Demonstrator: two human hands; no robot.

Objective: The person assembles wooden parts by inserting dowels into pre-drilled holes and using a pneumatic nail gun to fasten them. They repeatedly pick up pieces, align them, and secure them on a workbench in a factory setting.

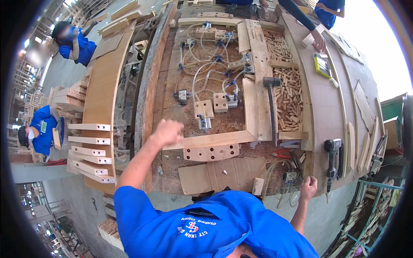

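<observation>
The left hand, its grip curled into an empty fist, hovers at the left end of the wooden rail. The rail's long axis runs rightward along the counter's near edge. The right hand rests at the near-right corner; I cannot tell its grip.

A woodworking factory: jig bench with air hoses, dowels, mallet, stacked timber parts

- My left hand: closed in a fist, arm stretched forward, bare forearm, at the left end of the wooden rail.
- My right hand: fingers curled, arm bent, low and right of that rail.
</observation>
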